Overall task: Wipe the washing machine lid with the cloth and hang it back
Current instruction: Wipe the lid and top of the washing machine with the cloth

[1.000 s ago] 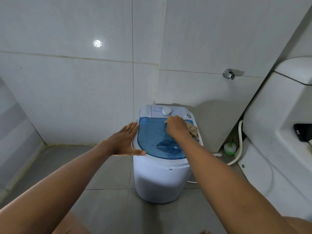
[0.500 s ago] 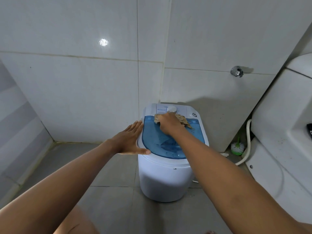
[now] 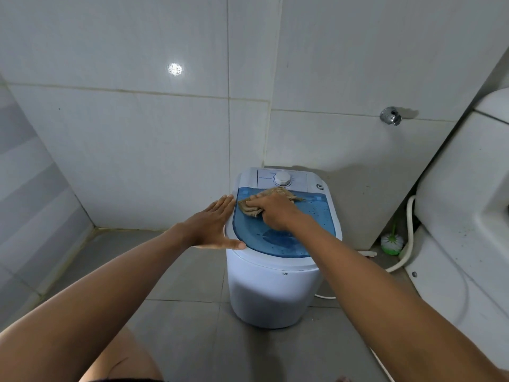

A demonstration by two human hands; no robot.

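A small white washing machine (image 3: 272, 296) stands on the floor against the tiled wall. Its blue see-through lid (image 3: 311, 227) carries water drops on the right side. My right hand (image 3: 275, 212) presses a crumpled tan cloth (image 3: 249, 209) flat on the far left part of the lid, just below the white dial (image 3: 283, 178). My left hand (image 3: 213, 226) lies flat with fingers together against the machine's left rim, thumb on the rim's front left.
A large white appliance (image 3: 468, 216) fills the right side. A green and white brush (image 3: 390, 242) and a white hose (image 3: 407, 244) sit in the gap between it and the machine. A metal tap (image 3: 390, 116) sticks out of the wall. Grey tiled floor lies to the left.
My right hand has slid the cloth across the far part of the lid from right to left. My left hand stays on the left rim.
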